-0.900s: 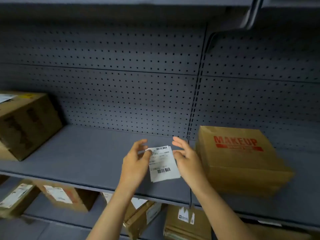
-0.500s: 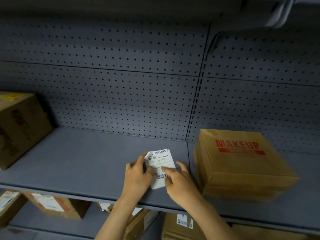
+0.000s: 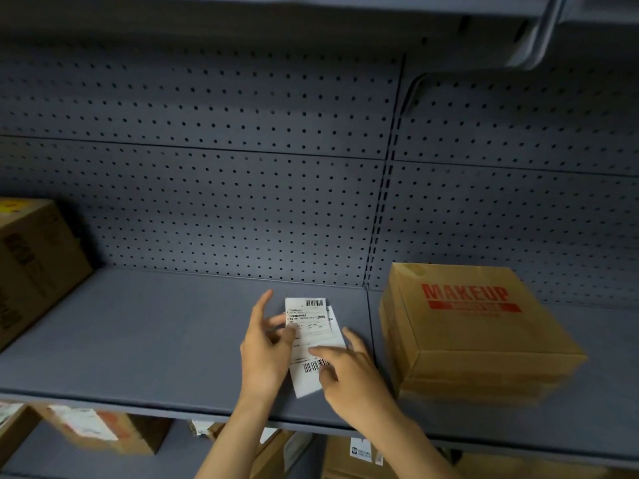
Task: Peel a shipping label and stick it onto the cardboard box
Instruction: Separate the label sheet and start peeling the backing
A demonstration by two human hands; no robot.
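A white shipping label with two barcodes is held above the grey shelf, its top edge slid a little off the backing sheet behind it. My left hand pinches the label's left edge with the thumb on its face. From the right, my right hand grips the lower part near the bottom barcode. A flat brown cardboard box printed MAKEUP in red lies on the shelf just right of my hands, on top of another flat box.
A larger cardboard box stands at the shelf's left end. Pegboard panels form the back wall. On the lower shelf are several boxes with labels on them. Another shelf runs overhead.
My hands have dropped lower and closer to the shelf with the label. The right hand moved from the label's side onto its lower part, and the label's top has shifted off its backing.
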